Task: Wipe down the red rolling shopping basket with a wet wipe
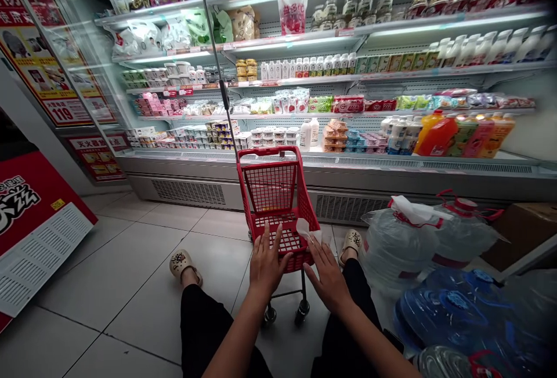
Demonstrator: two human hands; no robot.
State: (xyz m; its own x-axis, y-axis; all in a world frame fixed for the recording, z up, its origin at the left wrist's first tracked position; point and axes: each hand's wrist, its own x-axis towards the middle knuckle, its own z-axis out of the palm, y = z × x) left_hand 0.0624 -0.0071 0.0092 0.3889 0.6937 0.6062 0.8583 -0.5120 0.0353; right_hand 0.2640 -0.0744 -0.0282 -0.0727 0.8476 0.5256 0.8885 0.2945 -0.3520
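Note:
A small red plastic shopping cart (pixel 270 189) stands between my outstretched legs, its basket facing me. My left hand (pixel 266 262) is over the near left part of the basket, palm down, fingers spread and holding nothing. Whether its fingertips touch the cart I cannot tell. Flat fingers of my right hand (pixel 325 271) press a crumpled white tissue (pixel 308 228) against the cart's near right rim. The fingers partly cover the tissue, and both hands hide parts of the front edge.
Behind the cart, a refrigerated display case (pixel 174 166) holds many dairy packs and bottles. Large clear water jugs (pixel 398 244) and blue water jugs (pixel 452 308) stand close on my right. A red freezer chest (pixel 39 192) is at the left, on the tiled floor (pixel 143 262).

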